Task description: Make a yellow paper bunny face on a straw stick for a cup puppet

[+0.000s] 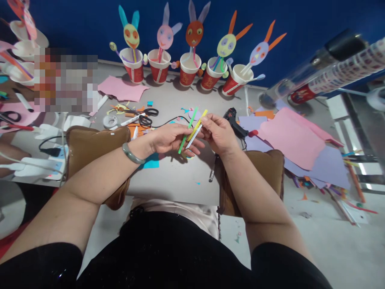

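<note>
Over the middle of the table, my left hand is turned palm up with its fingers partly stretched. A green straw lies slantwise across it, held under the thumb. My right hand pinches a yellow straw and a white straw between thumb and fingers. Their lower ends rest over the fingers of my left hand, beside the green straw. Just right of my right hand lies a black glue gun. Black-handled scissors and a white marker lie beyond my left forearm.
Along the blue wall stand several red paper cups with paper rabbit heads on straws. Pink paper and purple sheets lie at right. Brown cushions sit under both forearms. A power strip with cables is at left, near a tape roll.
</note>
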`<act>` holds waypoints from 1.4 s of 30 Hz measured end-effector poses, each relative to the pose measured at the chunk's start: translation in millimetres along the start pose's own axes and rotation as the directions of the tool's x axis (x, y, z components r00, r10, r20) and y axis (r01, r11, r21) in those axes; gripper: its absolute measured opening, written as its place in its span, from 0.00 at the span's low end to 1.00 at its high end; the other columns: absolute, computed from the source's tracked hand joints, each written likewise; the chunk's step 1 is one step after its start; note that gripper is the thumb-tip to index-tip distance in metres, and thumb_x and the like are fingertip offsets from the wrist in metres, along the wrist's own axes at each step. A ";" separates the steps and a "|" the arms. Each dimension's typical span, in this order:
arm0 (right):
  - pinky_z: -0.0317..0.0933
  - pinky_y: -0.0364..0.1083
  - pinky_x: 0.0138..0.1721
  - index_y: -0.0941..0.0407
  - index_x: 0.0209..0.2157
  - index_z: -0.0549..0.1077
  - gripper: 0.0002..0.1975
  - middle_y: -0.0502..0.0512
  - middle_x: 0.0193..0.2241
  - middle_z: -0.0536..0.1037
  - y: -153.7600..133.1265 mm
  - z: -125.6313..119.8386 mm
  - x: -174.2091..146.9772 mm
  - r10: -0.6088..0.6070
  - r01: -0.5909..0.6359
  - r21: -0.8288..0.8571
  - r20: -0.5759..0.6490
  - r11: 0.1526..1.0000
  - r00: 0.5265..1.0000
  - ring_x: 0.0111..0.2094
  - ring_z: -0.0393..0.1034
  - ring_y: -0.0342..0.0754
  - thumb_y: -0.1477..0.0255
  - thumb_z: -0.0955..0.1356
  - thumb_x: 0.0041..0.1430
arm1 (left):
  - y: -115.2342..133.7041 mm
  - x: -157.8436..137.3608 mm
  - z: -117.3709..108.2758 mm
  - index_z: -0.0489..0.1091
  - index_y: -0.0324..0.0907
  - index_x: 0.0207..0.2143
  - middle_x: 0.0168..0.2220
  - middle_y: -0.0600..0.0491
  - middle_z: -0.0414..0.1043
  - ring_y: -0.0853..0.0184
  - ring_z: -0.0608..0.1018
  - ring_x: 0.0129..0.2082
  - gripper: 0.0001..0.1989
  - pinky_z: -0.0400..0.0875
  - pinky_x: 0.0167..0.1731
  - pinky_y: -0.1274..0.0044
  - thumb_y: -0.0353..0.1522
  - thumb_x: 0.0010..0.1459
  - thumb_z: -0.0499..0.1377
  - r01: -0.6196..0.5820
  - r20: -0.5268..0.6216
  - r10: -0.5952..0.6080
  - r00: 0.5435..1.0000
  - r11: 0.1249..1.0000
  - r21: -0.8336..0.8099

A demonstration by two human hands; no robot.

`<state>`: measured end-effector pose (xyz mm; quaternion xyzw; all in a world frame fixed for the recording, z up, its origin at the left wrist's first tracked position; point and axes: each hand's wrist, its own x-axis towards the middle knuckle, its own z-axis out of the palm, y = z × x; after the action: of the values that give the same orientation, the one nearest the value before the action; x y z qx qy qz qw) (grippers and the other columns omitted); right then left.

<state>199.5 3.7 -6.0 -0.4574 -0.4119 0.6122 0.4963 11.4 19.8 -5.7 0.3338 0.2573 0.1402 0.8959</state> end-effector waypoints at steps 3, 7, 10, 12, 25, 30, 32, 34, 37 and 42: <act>0.44 0.39 0.17 0.55 0.26 0.70 0.26 0.40 0.16 0.61 1.0 -0.4 -0.3 0.005 -0.005 -0.034 0.023 0.999 1.000 0.17 0.51 0.35 0.52 0.81 0.39 | -0.2 0.1 -0.6 0.71 0.32 0.53 0.42 0.38 0.82 0.61 0.85 0.35 0.17 0.79 0.41 0.67 0.32 0.70 0.49 0.018 0.012 -0.018 1.000 1.000 -0.011; 0.47 0.38 0.17 0.56 0.26 0.72 0.25 0.41 0.17 0.63 2.5 0.9 -1.2 0.016 -0.014 -0.044 0.041 0.999 0.999 0.17 0.52 0.35 0.53 0.81 0.40 | -0.7 -0.9 2.0 0.71 0.32 0.53 0.43 0.38 0.82 0.61 0.85 0.35 0.16 0.79 0.41 0.67 0.32 0.69 0.51 0.020 -0.012 -0.020 1.000 1.000 0.023; 0.48 0.38 0.18 0.56 0.25 0.71 0.24 0.41 0.17 0.62 3.7 2.0 -1.8 0.004 -0.003 -0.033 0.040 0.999 0.999 0.18 0.52 0.35 0.55 0.81 0.40 | -1.2 -2.4 5.8 0.71 0.32 0.53 0.42 0.37 0.82 0.61 0.85 0.34 0.15 0.79 0.39 0.68 0.31 0.69 0.52 0.012 -0.041 -0.009 0.999 0.997 0.072; 0.47 0.38 0.17 0.56 0.24 0.72 0.23 0.41 0.17 0.63 4.9 2.4 -1.9 -0.012 0.013 -0.022 0.035 1.000 0.999 0.17 0.52 0.34 0.56 0.81 0.40 | -1.5 -3.2 7.9 0.71 0.32 0.53 0.41 0.37 0.82 0.62 0.85 0.34 0.15 0.79 0.39 0.69 0.30 0.70 0.53 0.009 -0.050 -0.004 0.999 0.995 0.100; 0.48 0.38 0.17 0.56 0.31 0.77 0.24 0.41 0.17 0.66 3.8 1.4 0.2 -0.042 0.043 0.007 -0.017 0.999 0.999 0.17 0.53 0.34 0.57 0.82 0.37 | -1.0 -5.2 7.3 0.72 0.32 0.51 0.41 0.38 0.82 0.63 0.85 0.34 0.13 0.80 0.40 0.69 0.28 0.70 0.52 0.014 0.009 -0.015 1.000 0.995 0.096; 0.49 0.39 0.17 0.56 0.29 0.75 0.22 0.40 0.20 0.66 4.5 0.0 -1.1 -0.035 0.035 0.032 -0.005 0.999 0.999 0.17 0.53 0.34 0.58 0.82 0.39 | -2.2 -5.2 6.1 0.71 0.33 0.51 0.43 0.38 0.82 0.62 0.85 0.35 0.13 0.80 0.41 0.68 0.30 0.69 0.55 0.037 0.038 -0.041 0.998 0.992 0.120; 0.49 0.39 0.16 0.55 0.29 0.74 0.22 0.40 0.20 0.66 4.8 -0.6 -1.1 -0.040 0.041 0.040 -0.002 0.998 0.999 0.17 0.53 0.34 0.59 0.82 0.39 | -2.7 -5.0 5.0 0.71 0.33 0.52 0.42 0.38 0.82 0.62 0.86 0.36 0.13 0.80 0.41 0.68 0.30 0.69 0.55 0.034 0.045 -0.040 0.998 0.993 0.117; 0.49 0.39 0.16 0.56 0.28 0.74 0.22 0.40 0.20 0.66 4.7 -1.2 -0.4 -0.054 0.055 0.046 -0.006 0.997 0.998 0.17 0.54 0.34 0.59 0.82 0.39 | -2.8 -5.2 4.7 0.71 0.33 0.52 0.42 0.38 0.82 0.62 0.86 0.36 0.13 0.80 0.40 0.69 0.30 0.69 0.55 0.032 0.053 -0.038 0.998 0.993 0.111; 0.48 0.39 0.16 0.56 0.28 0.73 0.22 0.40 0.19 0.66 3.7 -1.7 1.2 -0.080 0.080 0.042 -0.021 0.996 0.997 0.17 0.54 0.33 0.58 0.82 0.39 | -2.3 -6.1 5.9 0.70 0.33 0.52 0.42 0.39 0.82 0.61 0.86 0.36 0.13 0.81 0.39 0.70 0.30 0.69 0.54 0.053 0.063 -0.060 0.996 0.993 0.107; 0.47 0.39 0.16 0.56 0.29 0.74 0.24 0.42 0.19 0.66 3.7 -2.9 3.2 -0.117 0.117 -0.021 -0.016 0.993 0.993 0.17 0.53 0.34 0.55 0.82 0.39 | -2.0 -7.3 8.3 0.69 0.34 0.52 0.41 0.40 0.82 0.61 0.86 0.35 0.13 0.81 0.37 0.70 0.31 0.69 0.55 0.079 0.086 -0.087 0.992 0.993 0.089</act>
<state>201.2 6.3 -10.8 -0.4427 -0.4398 0.5739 0.5304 10.1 10.9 1.1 0.3668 0.2362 0.0765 0.8966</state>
